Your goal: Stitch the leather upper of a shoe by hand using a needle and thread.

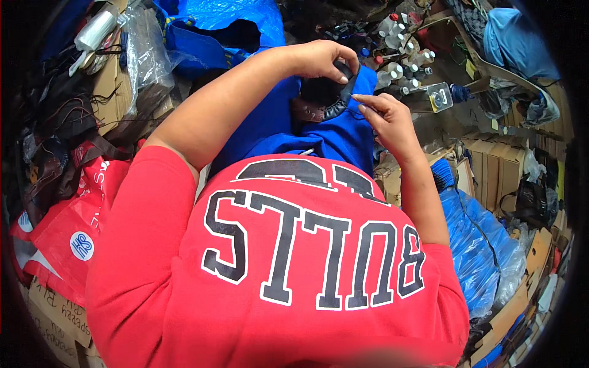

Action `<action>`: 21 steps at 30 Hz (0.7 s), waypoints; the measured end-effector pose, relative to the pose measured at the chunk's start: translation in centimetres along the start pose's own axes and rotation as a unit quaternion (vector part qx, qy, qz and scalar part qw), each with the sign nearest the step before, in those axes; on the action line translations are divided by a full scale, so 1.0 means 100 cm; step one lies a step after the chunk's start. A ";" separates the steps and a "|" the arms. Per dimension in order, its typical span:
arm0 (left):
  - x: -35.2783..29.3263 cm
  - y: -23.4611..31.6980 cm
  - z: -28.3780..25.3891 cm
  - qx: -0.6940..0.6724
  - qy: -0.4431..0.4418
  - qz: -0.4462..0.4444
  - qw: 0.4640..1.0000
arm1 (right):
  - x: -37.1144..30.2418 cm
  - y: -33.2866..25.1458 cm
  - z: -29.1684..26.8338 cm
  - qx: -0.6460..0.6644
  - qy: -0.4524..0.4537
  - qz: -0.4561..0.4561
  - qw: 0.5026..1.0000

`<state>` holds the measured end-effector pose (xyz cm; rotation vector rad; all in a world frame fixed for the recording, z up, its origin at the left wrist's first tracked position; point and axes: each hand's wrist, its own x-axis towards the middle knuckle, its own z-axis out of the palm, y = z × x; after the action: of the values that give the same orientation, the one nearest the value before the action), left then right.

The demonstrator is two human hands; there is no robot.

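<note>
A blue bag point(215, 24) is seen at the top, clear bottles point(399, 46) beside it. A red bag point(67, 227) is seen left, cardboard boxes point(497, 172) right, blue plastic point(478, 245) below them.

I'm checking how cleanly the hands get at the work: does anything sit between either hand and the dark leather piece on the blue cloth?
Nothing visible does. The left hand already pinches the top edge of the dark leather piece, and the right hand has its fingertips at the piece's right edge, over the blue cloth.
</note>
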<state>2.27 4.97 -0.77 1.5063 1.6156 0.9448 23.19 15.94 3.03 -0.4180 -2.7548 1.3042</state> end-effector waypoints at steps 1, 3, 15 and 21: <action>-0.001 0.001 -0.002 0.000 0.003 -0.001 1.000 | 0.003 0.001 0.001 -0.033 -0.002 0.005 0.999; -0.002 0.004 -0.004 -0.013 -0.049 -0.032 0.998 | 0.008 0.000 0.003 -0.051 -0.013 0.008 0.999; -0.009 -0.001 -0.004 0.001 -0.087 -0.049 0.995 | 0.018 -0.007 0.007 -0.124 -0.019 -0.002 0.992; -0.013 0.001 -0.004 0.022 -0.072 -0.020 0.997 | 0.023 -0.010 0.014 -0.114 -0.010 0.063 0.991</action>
<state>2.01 3.70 -0.50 1.5305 1.5659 0.7658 20.54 14.89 2.73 -0.6053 -2.9487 1.0214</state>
